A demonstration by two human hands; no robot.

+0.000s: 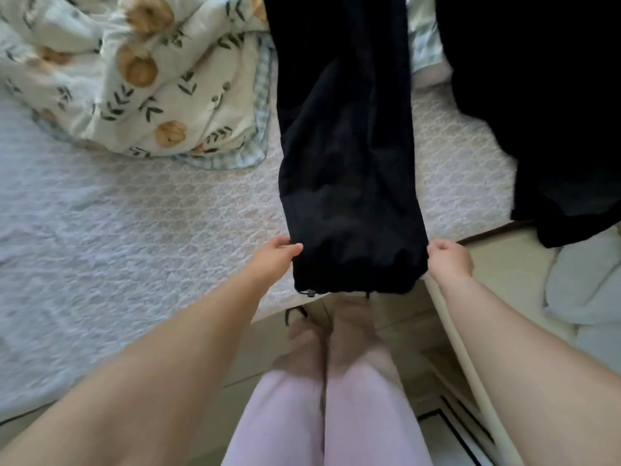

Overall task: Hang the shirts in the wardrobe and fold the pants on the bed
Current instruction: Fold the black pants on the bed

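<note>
A pair of black pants (pixel 346 146) lies lengthwise on the bed (pixel 134 230), its cuffed hem hanging just over the near edge. My left hand (pixel 279 253) pinches the hem's left corner. My right hand (pixel 448 257) grips the hem's right corner. A drawstring toggle (pixel 308 292) dangles from the hem. The waist end runs out of view at the top.
A second black garment (pixel 544 112) lies at the right, drooping over the bed edge. A crumpled floral quilt (pixel 134 79) fills the far left. A pale cloth heap (pixel 588 284) sits on the floor at right. My legs in pink trousers (pixel 322 415) stand against the bed.
</note>
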